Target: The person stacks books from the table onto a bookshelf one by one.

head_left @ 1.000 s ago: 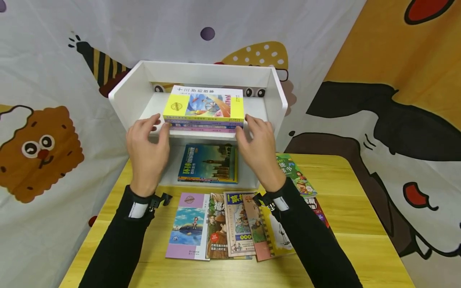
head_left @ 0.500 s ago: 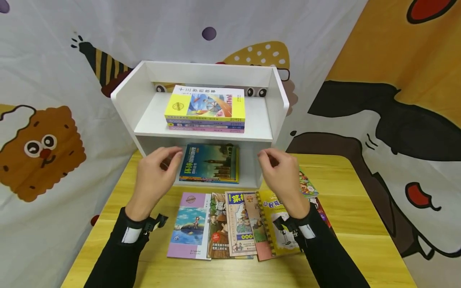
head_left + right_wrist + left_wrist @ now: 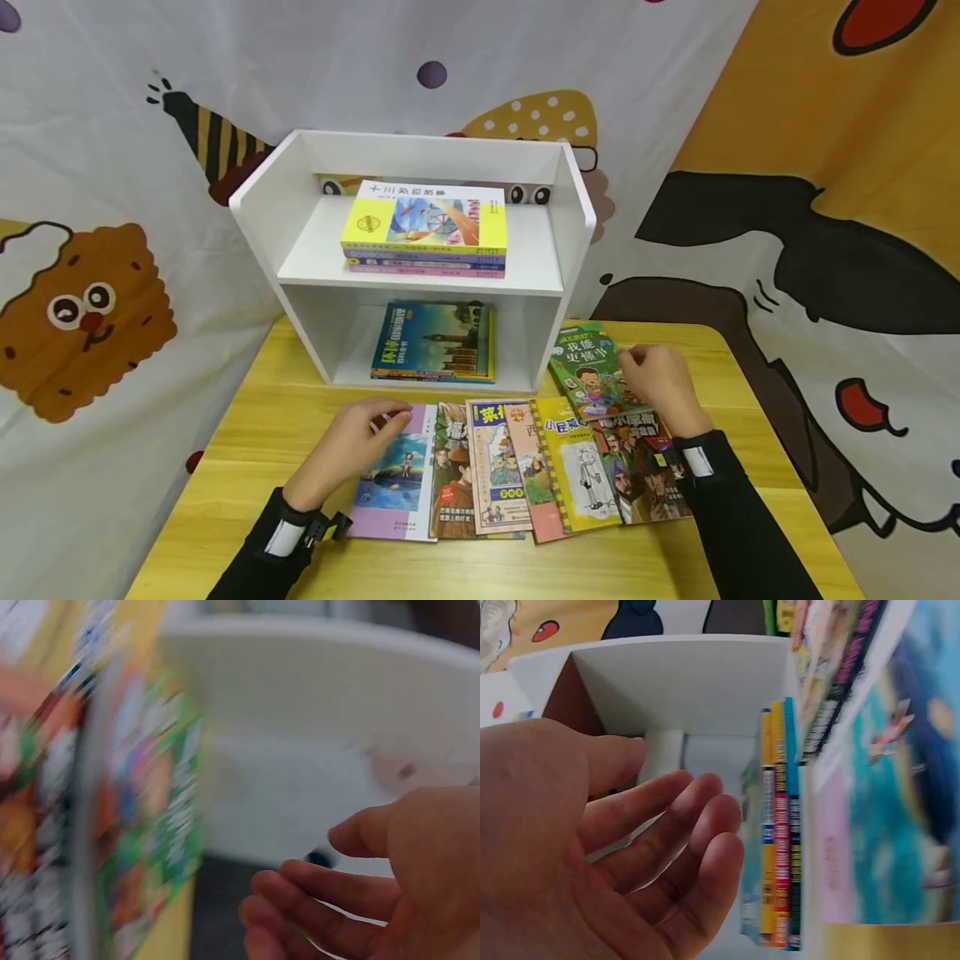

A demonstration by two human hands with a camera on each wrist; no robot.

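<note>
My left hand [image 3: 348, 450] hovers at the upper left of a purple-bordered book [image 3: 393, 521]; in the left wrist view its fingers bend loosely with nothing between them. Over the right edge of a green book [image 3: 588, 367] is my right hand [image 3: 663, 387], its fingers loosely bent and holding nothing in the right wrist view. Whether it touches the green cover cannot be told. A dark comic-style book [image 3: 633, 467] lies partly under the green one. Beside it, overlapping in a row, are a yellow book [image 3: 581, 475], a pink book [image 3: 536, 475], a cream book [image 3: 498, 475] and a brown book [image 3: 453, 483].
A white two-tier shelf [image 3: 300, 325] stands at the back of the wooden table [image 3: 247, 417]. On its upper tier lies a stack of books [image 3: 427, 225] with a yellow one on top. Blue-covered books [image 3: 435, 342] lie stacked in the lower tier. A patterned cloth [image 3: 360, 67] hangs behind.
Both hands have left the stack on the upper tier and come down toward the table. My left hand is now over the purple-bordered book, my right hand over the green book at the right.
</note>
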